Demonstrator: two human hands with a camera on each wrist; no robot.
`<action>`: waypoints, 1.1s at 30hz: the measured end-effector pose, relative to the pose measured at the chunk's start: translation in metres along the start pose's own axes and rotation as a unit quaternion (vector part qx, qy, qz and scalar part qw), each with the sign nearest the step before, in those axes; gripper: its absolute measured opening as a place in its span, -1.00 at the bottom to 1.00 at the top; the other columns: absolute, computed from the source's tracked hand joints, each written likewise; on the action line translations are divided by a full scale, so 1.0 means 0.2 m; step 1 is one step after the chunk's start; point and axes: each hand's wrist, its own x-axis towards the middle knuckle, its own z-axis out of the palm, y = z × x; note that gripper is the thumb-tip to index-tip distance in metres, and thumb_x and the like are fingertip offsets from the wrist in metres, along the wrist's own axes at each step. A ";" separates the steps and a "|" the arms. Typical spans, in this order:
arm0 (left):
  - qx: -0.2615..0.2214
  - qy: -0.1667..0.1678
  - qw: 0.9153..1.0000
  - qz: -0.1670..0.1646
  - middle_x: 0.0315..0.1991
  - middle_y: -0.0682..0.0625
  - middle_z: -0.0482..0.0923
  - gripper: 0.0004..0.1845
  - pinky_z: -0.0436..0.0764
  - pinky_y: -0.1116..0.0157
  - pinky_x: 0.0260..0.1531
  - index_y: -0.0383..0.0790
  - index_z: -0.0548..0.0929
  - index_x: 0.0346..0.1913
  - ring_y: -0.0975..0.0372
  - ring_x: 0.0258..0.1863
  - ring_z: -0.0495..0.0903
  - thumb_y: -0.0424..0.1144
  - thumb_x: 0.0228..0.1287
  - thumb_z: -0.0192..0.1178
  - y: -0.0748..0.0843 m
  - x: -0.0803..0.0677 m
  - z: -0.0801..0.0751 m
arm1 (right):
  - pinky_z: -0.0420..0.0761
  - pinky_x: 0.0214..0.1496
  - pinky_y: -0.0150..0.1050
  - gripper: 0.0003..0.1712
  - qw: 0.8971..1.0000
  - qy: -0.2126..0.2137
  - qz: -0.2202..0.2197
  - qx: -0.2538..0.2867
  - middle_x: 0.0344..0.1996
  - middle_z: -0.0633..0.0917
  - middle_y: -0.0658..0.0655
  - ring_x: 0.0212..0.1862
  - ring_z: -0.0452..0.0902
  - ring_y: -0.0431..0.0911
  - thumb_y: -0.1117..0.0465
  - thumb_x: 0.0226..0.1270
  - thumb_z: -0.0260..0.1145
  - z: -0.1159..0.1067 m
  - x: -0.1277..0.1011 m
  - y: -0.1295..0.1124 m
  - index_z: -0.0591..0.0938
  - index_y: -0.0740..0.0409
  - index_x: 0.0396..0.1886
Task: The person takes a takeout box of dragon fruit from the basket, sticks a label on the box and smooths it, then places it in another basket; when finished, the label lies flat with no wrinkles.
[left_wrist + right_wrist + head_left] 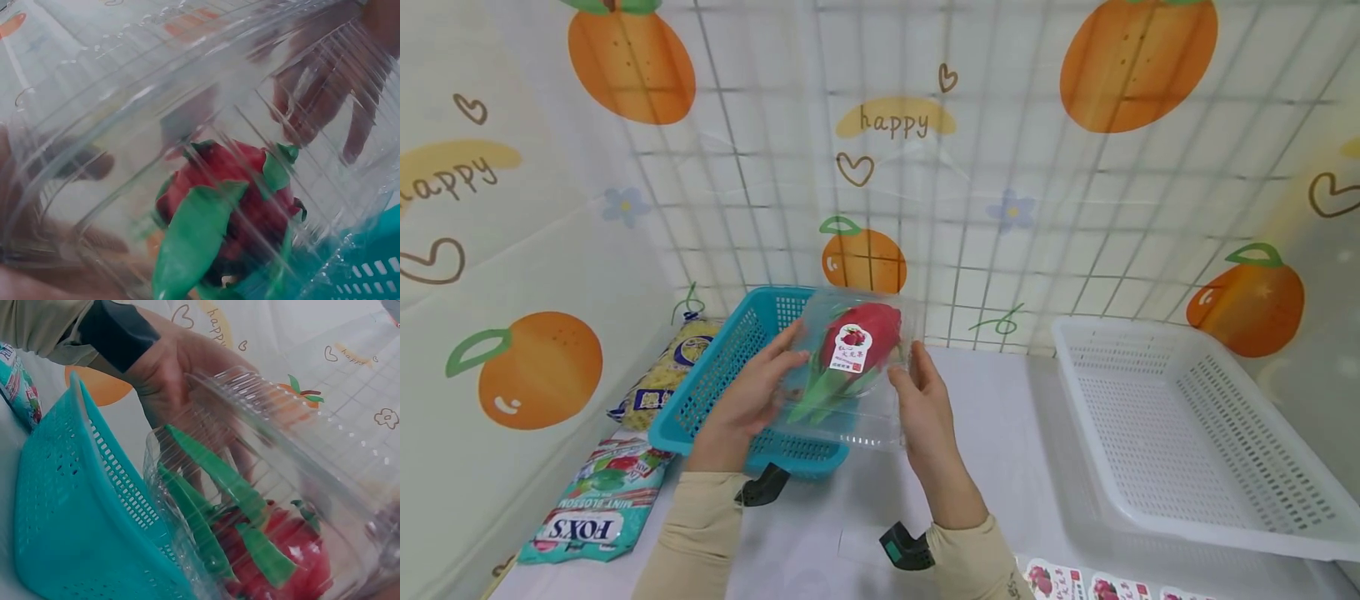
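Clear plastic clamshell box [850, 367] with red dragon fruit [861, 333] inside, raised just above turquoise perforated plastic basket [730, 375]. Left hand [752, 396] and right hand [925, 400] each grip one side, fingers curled round box edges.

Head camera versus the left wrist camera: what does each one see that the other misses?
Only the head view shows the white basket, the FOX'S bag, the sticker sheet and the label on the clear box. Only the left wrist view shows the dragon fruit close up, from its green-leafed end. Both show the clear box, both hands and the teal basket.
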 end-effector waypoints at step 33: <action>-0.036 -0.003 0.999 0.036 0.70 -0.01 -0.22 -0.32 -0.09 -0.38 0.49 -0.06 -0.06 0.67 -0.06 0.66 -0.21 -0.13 0.65 -0.09 0.00 -0.09 -0.28 | 0.13 0.59 0.27 -0.10 0.995 -0.095 0.007 -0.035 0.66 0.05 -0.05 0.68 -0.16 0.06 -0.08 0.53 0.20 0.21 -0.01 0.04 -0.02 -0.14 0.69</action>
